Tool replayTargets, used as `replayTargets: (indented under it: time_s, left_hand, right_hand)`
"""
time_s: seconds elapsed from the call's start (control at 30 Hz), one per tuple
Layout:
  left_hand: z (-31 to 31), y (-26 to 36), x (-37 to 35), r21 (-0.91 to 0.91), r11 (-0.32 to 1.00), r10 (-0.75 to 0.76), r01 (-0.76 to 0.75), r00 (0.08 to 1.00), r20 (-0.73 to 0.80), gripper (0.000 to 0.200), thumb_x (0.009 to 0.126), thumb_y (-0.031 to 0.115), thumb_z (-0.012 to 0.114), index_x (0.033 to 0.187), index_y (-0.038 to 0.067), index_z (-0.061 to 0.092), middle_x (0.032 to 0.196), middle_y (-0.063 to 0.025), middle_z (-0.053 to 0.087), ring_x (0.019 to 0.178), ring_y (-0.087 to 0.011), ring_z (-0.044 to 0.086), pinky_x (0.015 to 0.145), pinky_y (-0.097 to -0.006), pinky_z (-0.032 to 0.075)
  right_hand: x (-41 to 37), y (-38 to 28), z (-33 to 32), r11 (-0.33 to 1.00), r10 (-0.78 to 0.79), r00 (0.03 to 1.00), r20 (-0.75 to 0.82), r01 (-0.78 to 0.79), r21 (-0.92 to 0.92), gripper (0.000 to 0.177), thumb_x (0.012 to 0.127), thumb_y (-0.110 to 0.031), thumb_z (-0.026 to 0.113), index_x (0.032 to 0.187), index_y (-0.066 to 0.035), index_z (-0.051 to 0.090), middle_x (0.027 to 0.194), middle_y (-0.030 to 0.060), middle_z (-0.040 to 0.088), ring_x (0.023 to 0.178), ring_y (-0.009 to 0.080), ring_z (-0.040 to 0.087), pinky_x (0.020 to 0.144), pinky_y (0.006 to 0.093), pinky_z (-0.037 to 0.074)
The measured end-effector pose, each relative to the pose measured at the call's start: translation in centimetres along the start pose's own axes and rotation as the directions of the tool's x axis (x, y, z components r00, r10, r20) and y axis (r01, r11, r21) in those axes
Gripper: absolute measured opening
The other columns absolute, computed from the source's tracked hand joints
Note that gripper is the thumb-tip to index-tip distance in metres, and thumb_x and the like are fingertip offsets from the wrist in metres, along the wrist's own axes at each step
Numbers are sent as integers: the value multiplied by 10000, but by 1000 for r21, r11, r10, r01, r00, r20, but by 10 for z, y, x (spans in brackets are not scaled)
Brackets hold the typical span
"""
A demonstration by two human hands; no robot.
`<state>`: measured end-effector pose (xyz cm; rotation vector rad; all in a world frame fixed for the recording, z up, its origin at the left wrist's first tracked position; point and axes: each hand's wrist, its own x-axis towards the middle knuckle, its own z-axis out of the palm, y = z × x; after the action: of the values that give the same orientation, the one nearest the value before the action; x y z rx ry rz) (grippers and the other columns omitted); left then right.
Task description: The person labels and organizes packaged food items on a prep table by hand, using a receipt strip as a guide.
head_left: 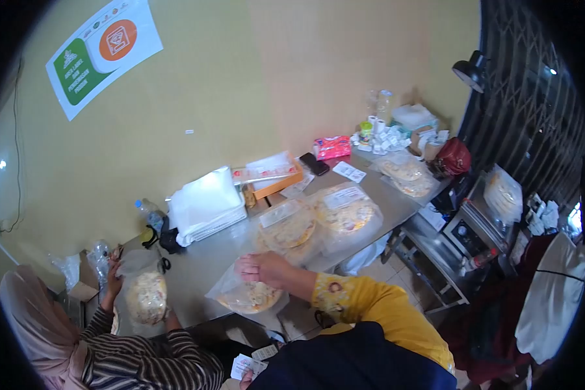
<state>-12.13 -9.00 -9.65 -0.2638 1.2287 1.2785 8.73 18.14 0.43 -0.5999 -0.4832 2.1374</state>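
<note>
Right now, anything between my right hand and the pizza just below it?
Only its own bag: the plastic encloses the pizza. Nothing else visible stands between it and the right hand, which is at the bag's upper part. Can't tell whether the fingers pinch the plastic.

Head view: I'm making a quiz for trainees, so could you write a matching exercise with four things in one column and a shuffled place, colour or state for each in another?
Things:
1. Wearer's right hand
2. Wearer's left hand
3. Poster
4. Lamp

Places, colours or states:
A. On the wall, upper left
B. Holding printed cards
C. Black, near the metal gate
D. At a bagged pizza

Pairs: 1-D, 2-B, 3-A, 4-C
</note>
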Motion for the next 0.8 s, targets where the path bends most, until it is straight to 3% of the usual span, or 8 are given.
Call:
replayTargets:
  time_s: [0.1,0.17,0.23,0.4,0.57,0.67,0.73,0.8]
  left_hand:
    - [14,-7,6,10,1000,-17,17,999,35,373,780,84,516,1141,-11,502,1041,-165,600,958,-329,585,874,-445,461]
    - [26,-14,10,9,1000,-26,26,998,58,376,775,76,514,1141,-10,503,1041,-165,601,960,-331,584,874,-446,460]
    - [34,-24,13,0,999,-33,33,996,84,378,770,68,512,1141,-9,504,1041,-164,601,962,-332,583,875,-447,459]
    - [73,-46,9,-37,999,-28,34,988,154,386,758,48,508,1141,-6,506,1041,-162,601,968,-335,580,877,-450,458]
    - [133,-68,0,-82,997,37,-8,934,356,447,735,22,489,1181,-6,483,1080,-166,588,995,-333,573,909,-456,438]
    - [202,-69,-24,-70,997,-8,43,902,432,477,739,14,500,1214,-3,455,1124,-167,566,1022,-329,563,937,-459,419]
    - [224,-70,-19,-97,994,6,43,889,459,485,741,-8,514,1222,-5,447,1142,-163,556,1040,-323,556,938,-455,419]
    - [251,-70,-22,-87,996,19,27,876,482,487,745,-29,524,1225,-9,443,1149,-160,554,1045,-315,556,932,-448,424]
  right_hand:
    - [-80,-70,-6,995,-49,999,11,50,-84,318,915,-183,466,1162,17,452,1136,132,558,1023,283,571,826,358,483]
    - [-134,-114,-9,963,-175,985,13,174,-208,344,914,-195,461,1183,21,455,1157,145,552,1045,291,563,838,350,474]
    - [-172,-151,-32,949,-282,960,6,279,-146,318,907,-153,467,1164,34,482,1123,144,569,1044,273,563,865,389,466]
    - [-221,-242,-80,789,-581,800,-153,506,-348,261,893,-99,464,1106,40,522,1024,164,609,845,254,642,704,347,556]
    - [-202,-321,-188,772,-606,737,-301,454,-445,253,880,-90,478,1097,34,516,1004,156,616,852,254,642,712,353,554]
    - [-182,-348,-261,808,-581,742,-335,474,-351,259,882,-110,478,1104,19,511,1006,155,611,849,252,640,686,337,551]
    - [-177,-353,-301,890,-455,789,-413,407,-204,287,886,-147,481,1132,-2,499,1001,153,607,828,234,635,662,310,538]
    - [-175,-350,-323,840,-445,591,-673,15,-542,237,874,-128,499,1077,-13,539,948,93,618,737,166,604,682,275,510]
